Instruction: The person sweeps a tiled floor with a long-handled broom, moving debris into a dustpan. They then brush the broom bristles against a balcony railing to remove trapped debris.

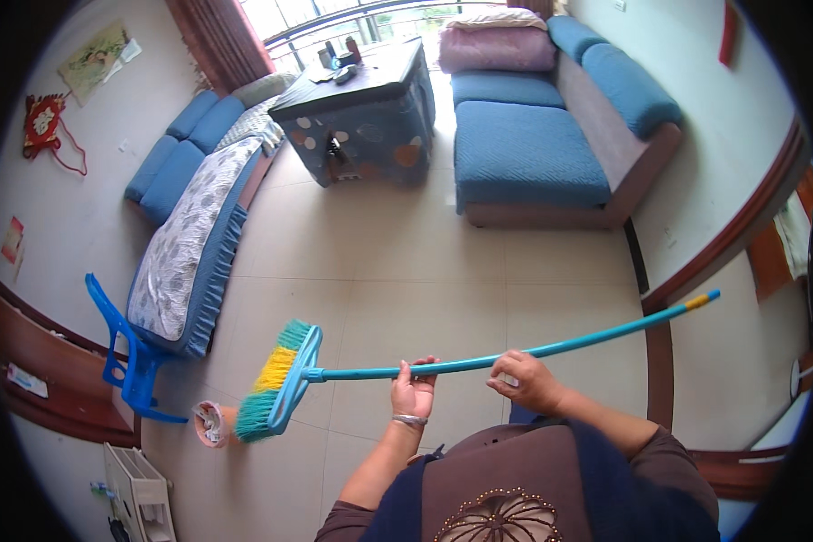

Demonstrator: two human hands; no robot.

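A broom [515, 352] lies crosswise in front of me, held off the floor. Its turquoise handle runs to the right and ends in a yellow band and a blue tip. On the left is its head [285, 379], with green and yellow bristles turned outward. My left hand [413, 390], a bracelet at its wrist, is closed around the handle near the head, palm up. Farther right, my right hand [531, 383] is curled against the handle. A small white wad [508, 379] shows between its fingers; its exact kind is unclear.
A pink wastebasket [212, 434] with litter stands beside the broom head. Behind it is a blue plastic chair [135, 370]. Blue sofas flank the tiled floor [379, 262] on the left [176, 262] and right [528, 154]. A cloth-covered table [361, 135] stands between them.
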